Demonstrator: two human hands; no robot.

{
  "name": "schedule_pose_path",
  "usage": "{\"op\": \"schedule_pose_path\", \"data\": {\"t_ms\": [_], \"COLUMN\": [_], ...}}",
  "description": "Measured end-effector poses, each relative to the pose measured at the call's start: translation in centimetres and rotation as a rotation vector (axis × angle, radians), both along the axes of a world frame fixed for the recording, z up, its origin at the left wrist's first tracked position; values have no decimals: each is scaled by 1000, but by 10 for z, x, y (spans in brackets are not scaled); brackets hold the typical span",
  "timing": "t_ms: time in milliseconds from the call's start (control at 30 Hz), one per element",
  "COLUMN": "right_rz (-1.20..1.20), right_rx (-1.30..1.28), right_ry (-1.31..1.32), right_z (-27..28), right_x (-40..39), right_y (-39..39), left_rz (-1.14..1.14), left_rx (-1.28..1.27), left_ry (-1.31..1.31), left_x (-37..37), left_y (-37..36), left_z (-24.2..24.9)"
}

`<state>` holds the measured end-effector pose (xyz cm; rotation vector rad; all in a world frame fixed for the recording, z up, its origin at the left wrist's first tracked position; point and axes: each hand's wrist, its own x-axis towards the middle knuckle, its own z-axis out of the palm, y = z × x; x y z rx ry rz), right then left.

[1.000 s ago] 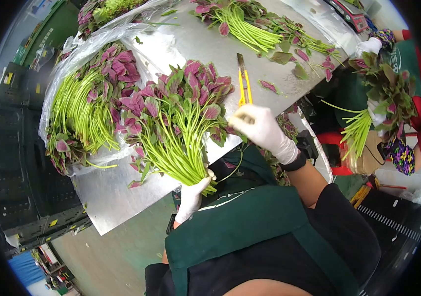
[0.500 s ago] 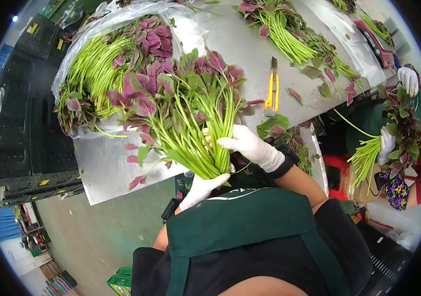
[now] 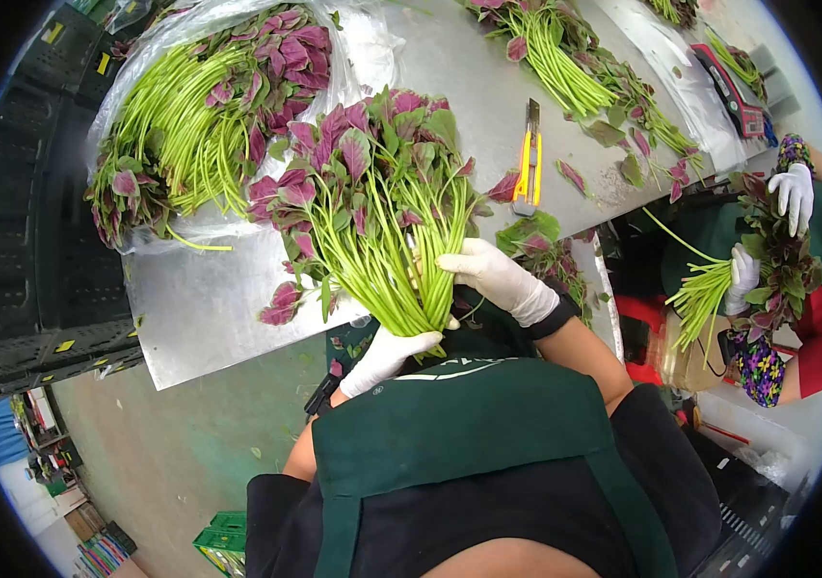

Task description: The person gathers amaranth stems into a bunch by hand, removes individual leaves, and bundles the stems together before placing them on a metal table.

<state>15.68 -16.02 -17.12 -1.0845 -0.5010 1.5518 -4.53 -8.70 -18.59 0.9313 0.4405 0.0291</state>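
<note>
A bunch of leafy greens (image 3: 397, 236) with green stems and purple-and-green leaves is in my two white-gloved hands, held over the near edge of the metal table. Around the stem ends at the bottom is my left hand (image 3: 387, 358), its thumb across the front. Higher up on the right side of the stems, my right hand (image 3: 500, 277) grips them with its fingers partly hidden behind. To the right, a yellow utility knife (image 3: 528, 159) lies on the table. A large pile of the same greens (image 3: 194, 125) sits in clear plastic at the left.
More greens (image 3: 560, 63) lie across the far side of the metal table (image 3: 189, 313). A red scale (image 3: 729, 89) stands at the upper right. A co-worker's gloved hands (image 3: 743, 275) hold another bunch at the right. Black crates (image 3: 21, 222) are stacked at the left.
The bunch is more upright, its leaves spread wider. My right hand has shifted slightly on the stems. The co-worker's upper hand has moved down, and the whole view has shifted a little.
</note>
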Motion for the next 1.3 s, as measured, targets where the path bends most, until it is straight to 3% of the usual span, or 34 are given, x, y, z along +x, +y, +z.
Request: {"op": "schedule_pose_path", "data": {"t_ms": [33,133,167,267,400,533,600,667,767,867,933,967,1067,1100,1300], "right_rz": [17,210,75,-171,-290,-340,-406,-451,-601,-593,-470,-401,-215,-165,-115], "right_rx": [-93,-207,-248,45,508,357,47,-16,107,298,522,552,561,532,536], "right_ry": [-84,-665,-870,-1420,-1687,-1610,-1132,-680,-1013,-1235,-1541,-1533,-1534,-1544,-1545], "right_z": [3,45,54,75,78,36,29,14,9,57,68,74,80,78,84], "right_x": [1,12,7,7,-1,3,17,41,45,17,2,-9,-36,-40,-41], "right_y": [-1,-3,-6,-1,37,61,61,59,46,37,39,38,38,40,46], "left_rz": [41,58,65,61,47,60,94,110,100,112,132,66,219,120,156], "left_rx": [41,86,99,122,129,259,291,303,348,404,432,400,479,413,499], "left_ry": [-12,3,7,23,56,85,99,103,115,127,142,152,74,108,236], "left_x": [1,0,0,0,2,-1,0,-1,1,4,6,3,5,3,3], "left_y": [-3,-2,-3,-3,-3,-1,-1,-2,0,-2,-3,-1,-5,-1,-6], "left_z": [0,0,-2,-9,-6,-5,-1,0,0,0,1,-5,-9,-13,-8]}}
